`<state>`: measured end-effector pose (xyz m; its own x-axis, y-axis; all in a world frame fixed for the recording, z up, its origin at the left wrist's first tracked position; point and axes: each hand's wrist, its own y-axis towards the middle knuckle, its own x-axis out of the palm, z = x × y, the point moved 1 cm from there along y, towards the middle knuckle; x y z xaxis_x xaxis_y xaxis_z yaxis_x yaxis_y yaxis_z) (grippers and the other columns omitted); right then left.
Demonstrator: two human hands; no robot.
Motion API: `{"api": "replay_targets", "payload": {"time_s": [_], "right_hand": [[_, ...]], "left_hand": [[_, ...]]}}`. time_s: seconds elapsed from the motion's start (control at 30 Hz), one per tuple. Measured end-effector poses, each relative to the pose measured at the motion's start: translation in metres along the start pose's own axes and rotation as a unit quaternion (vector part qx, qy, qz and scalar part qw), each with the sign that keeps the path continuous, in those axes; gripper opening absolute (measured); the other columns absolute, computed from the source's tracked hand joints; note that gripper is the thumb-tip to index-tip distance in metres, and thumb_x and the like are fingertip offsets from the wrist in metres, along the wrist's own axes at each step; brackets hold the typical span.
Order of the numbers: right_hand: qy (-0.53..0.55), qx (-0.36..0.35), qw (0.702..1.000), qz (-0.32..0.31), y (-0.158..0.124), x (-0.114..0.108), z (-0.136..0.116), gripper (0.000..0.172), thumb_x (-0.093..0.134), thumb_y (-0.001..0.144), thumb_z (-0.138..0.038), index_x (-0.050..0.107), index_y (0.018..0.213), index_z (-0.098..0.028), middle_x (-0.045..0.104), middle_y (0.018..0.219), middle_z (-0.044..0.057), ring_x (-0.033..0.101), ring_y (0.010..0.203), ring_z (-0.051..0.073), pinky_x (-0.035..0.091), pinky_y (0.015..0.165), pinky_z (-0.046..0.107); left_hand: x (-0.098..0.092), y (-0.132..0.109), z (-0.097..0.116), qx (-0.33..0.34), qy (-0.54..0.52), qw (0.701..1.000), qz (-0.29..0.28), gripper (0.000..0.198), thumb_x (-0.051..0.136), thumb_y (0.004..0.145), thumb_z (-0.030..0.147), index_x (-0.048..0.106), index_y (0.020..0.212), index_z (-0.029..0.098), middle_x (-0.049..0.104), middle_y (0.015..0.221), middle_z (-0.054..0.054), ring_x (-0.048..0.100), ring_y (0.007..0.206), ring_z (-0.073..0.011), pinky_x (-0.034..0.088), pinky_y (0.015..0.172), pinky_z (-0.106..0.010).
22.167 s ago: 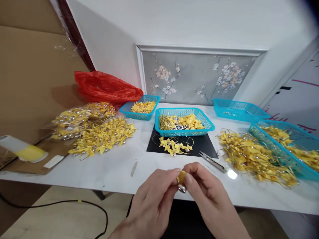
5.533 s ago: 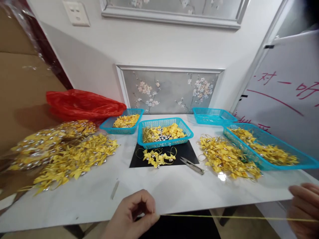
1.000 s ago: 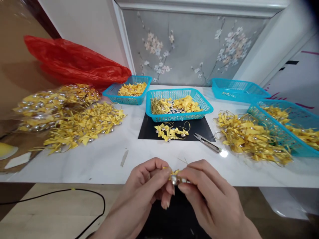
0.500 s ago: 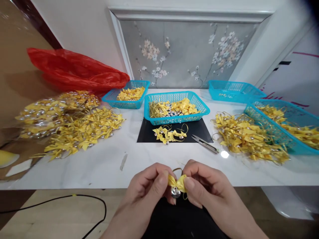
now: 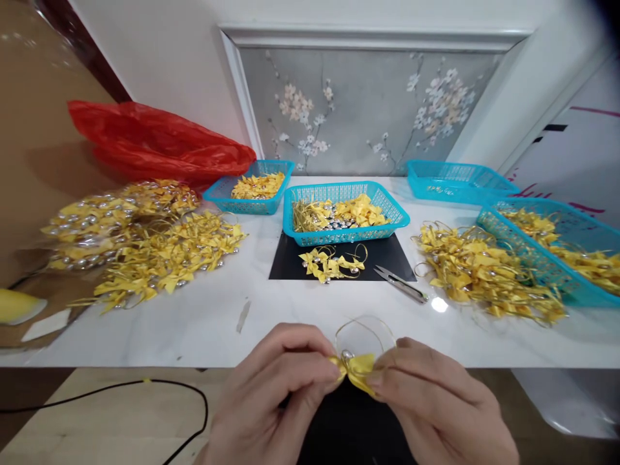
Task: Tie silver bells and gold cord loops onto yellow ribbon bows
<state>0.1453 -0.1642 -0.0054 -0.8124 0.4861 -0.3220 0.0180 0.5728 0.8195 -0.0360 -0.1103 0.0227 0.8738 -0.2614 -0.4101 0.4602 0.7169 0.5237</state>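
Between my two hands, just over the table's front edge, is a yellow ribbon bow (image 5: 361, 365) with a small silver bell (image 5: 347, 354) and a thin gold cord looping up behind it. My left hand (image 5: 285, 381) pinches the bow's left loop. The right loop is gripped by the fingertips of my right hand (image 5: 436, 387). Part of the bow is hidden by my fingers. Beyond my hands, several similar bows (image 5: 330, 263) with bells lie on a black mat (image 5: 282, 261). Thread snips (image 5: 401, 285) rest at the mat's right edge.
Blue baskets hold more bows: a middle basket (image 5: 346, 239), a left one (image 5: 213, 197) and a right one (image 5: 527, 261). Another blue basket (image 5: 460, 184) stands at the back right. Loose bow piles lie left (image 5: 169, 258) and right (image 5: 484, 274). A red plastic bag (image 5: 159, 142) sits back left.
The bow has been turned over: its bell hung below the knot and now sits above it. The gold cord now stands up in a wider loop. My hands have rotated with it.
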Motion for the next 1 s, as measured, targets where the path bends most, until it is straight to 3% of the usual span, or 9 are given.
{"api": "replay_targets", "payload": {"time_s": [0.17,0.27,0.53,0.73,0.83,1.0], "right_hand": [[-0.025,0.027,0.999,0.012,-0.012,0.001,-0.002,0.023,0.05,0.099,-0.02,0.071,0.106,-0.027,0.077,0.086,0.004,0.072,0.066,0.02,0.057,0.052,0.034],[-0.031,0.002,1.0,0.003,-0.012,0.001,-0.003,0.025,0.046,0.101,-0.021,0.07,0.105,-0.026,0.077,0.087,0.004,0.071,0.067,0.019,0.056,0.051,0.032],[-0.027,0.028,0.999,0.035,-0.007,-0.001,-0.001,0.021,0.068,0.078,-0.005,0.072,0.089,-0.022,0.073,0.08,0.004,0.07,0.065,0.017,0.061,0.056,0.028],[0.051,0.089,0.994,0.043,-0.002,-0.01,-0.001,0.031,0.06,0.078,0.002,0.068,0.097,-0.021,0.066,0.08,0.004,0.067,0.068,0.016,0.056,0.052,0.024],[0.067,0.091,0.993,0.016,0.0,-0.014,-0.003,0.029,0.059,0.08,0.0,0.066,0.099,-0.021,0.065,0.081,0.004,0.066,0.068,0.017,0.054,0.052,0.024],[0.073,0.087,0.993,-0.036,-0.001,-0.013,-0.005,0.017,0.069,0.082,-0.012,0.065,0.097,-0.019,0.061,0.079,0.004,0.056,0.053,0.012,0.046,0.039,0.021]], "left_hand": [[-0.002,-0.007,-0.002,0.014,0.003,1.0,0.002,0.042,0.062,0.076,-0.008,0.07,0.095,0.029,0.068,0.092,-0.002,0.067,0.08,-0.016,0.056,0.067,-0.022],[-0.003,-0.007,-0.004,0.031,0.017,0.999,0.0,0.046,0.063,0.073,-0.009,0.07,0.097,0.029,0.069,0.094,-0.001,0.068,0.08,-0.0159,0.057,0.068,-0.022],[-0.007,-0.002,0.0,0.075,0.027,0.997,-0.011,0.046,0.062,0.07,-0.012,0.072,0.095,0.025,0.072,0.094,-0.002,0.071,0.082,-0.0154,0.06,0.073,-0.019],[-0.008,-0.006,-0.002,0.061,0.046,0.996,-0.043,0.05,0.063,0.071,-0.012,0.069,0.101,0.027,0.071,0.1,-0.002,0.071,0.087,-0.016,0.06,0.078,-0.02],[-0.008,-0.006,-0.003,0.073,0.046,0.996,-0.034,0.048,0.062,0.072,-0.011,0.069,0.1,0.026,0.071,0.1,-0.002,0.071,0.087,-0.0152,0.06,0.077,-0.018],[-0.007,-0.004,-0.004,0.068,0.048,0.996,-0.041,0.045,0.061,0.073,-0.011,0.069,0.099,0.025,0.07,0.098,-0.002,0.071,0.086,-0.014,0.059,0.076,-0.016]]}}
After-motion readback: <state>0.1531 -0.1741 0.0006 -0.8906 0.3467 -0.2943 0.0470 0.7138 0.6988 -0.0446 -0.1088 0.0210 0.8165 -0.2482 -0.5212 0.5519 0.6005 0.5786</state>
